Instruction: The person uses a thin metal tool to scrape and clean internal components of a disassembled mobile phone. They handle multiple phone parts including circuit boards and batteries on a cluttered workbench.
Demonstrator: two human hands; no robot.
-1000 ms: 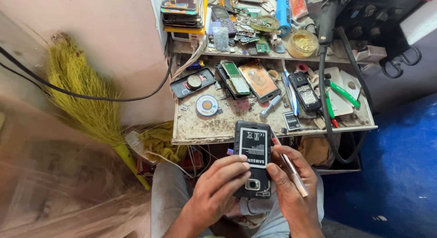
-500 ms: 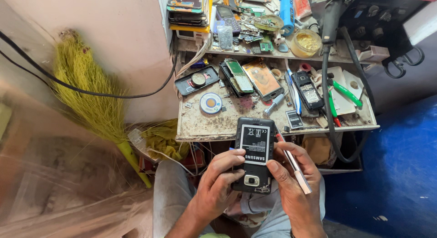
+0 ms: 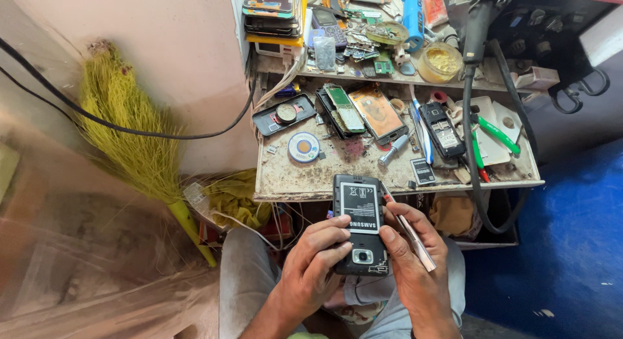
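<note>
One black mobile phone (image 3: 361, 225) with its back cover off and one battery exposed, held over the person's lap just in front of the desk (image 3: 285, 177). Left hand (image 3: 316, 267) clamped on the phone's left edge, thumb laid across the battery. Right hand (image 3: 412, 264) closed on the phone's right edge, thumb near the camera lens; the same hand also holds one slim metal tool (image 3: 409, 232), which slants away from the phone's right side. On the desk beyond the phone: one round solder-wick reel (image 3: 304, 147), one phone back cover (image 3: 284, 114), two bare phone boards side by side (image 3: 360, 110), one dark keypad phone (image 3: 441, 130) and one green-handled pair of pliers (image 3: 494, 134). One shelf (image 3: 389, 70) above the desk carries one stack of phones (image 3: 272, 8) and one tub of yellow paste (image 3: 441, 61). Left of the desk, one yellow broom (image 3: 139, 144) leans on the wall
</note>
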